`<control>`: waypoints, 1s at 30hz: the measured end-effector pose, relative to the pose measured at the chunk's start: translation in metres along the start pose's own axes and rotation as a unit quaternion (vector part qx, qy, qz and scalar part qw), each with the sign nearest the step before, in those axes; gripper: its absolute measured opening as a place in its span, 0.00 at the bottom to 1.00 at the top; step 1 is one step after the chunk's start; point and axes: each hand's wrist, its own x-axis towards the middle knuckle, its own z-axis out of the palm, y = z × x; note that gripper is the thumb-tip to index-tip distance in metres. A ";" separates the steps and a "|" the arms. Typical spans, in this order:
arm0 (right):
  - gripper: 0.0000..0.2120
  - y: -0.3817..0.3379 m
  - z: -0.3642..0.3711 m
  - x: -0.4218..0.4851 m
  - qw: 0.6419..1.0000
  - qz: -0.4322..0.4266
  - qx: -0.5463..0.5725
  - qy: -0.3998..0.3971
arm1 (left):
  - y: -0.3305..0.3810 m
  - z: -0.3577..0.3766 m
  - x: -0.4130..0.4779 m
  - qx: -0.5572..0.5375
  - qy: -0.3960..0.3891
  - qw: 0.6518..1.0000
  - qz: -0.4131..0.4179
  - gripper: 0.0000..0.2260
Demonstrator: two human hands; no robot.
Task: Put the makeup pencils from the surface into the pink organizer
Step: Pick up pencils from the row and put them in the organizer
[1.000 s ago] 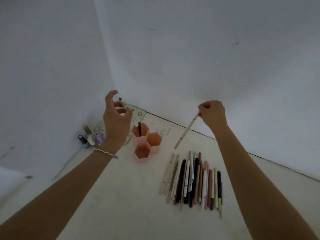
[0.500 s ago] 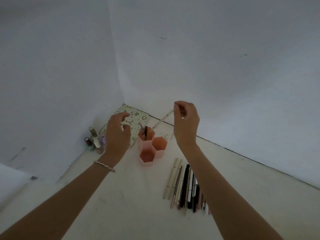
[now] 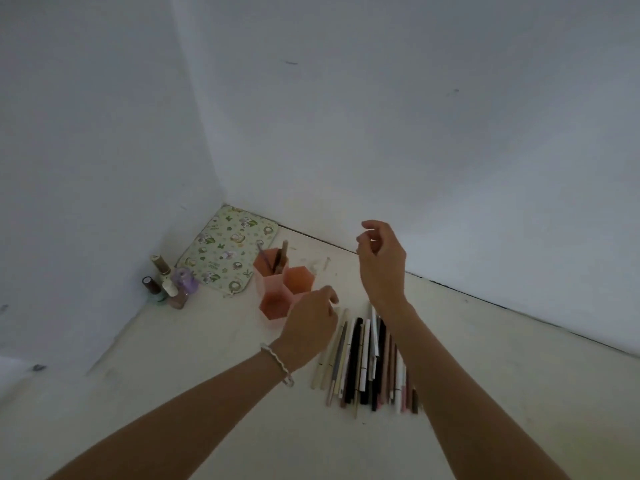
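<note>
Surface (image 3: 194, 393): pale and bare in the foreground, both forearms reaching in across it.
Makeup pencils (image 3: 363, 358): a tight row lying flat side by side, black, white, beige and pink, partly under the right forearm.
Left hand (image 3: 308, 327): lowered at the row's far left end, fingers curled down onto the pencil tips; a blur hides whether it grips one. A beaded bracelet (image 3: 277, 363) circles the wrist.
Pink organizer (image 3: 282, 284): three hexagonal cups joined, just beyond the left hand; the far cup holds what look like three pencils, tilted, the other two appear empty.
Right hand (image 3: 381, 261): raised above the surface to the right of the organizer, fingers loosely spread, holding nothing.
Nail polish bottles (image 3: 168, 284): clustered by the left wall.
Patterned pouch (image 3: 230, 252): flat in the corner behind the organizer.
</note>
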 end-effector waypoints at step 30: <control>0.08 0.063 0.015 0.003 0.934 0.138 -0.272 -0.185 | 0.013 -0.110 0.032 -0.188 0.307 0.932 0.033 0.22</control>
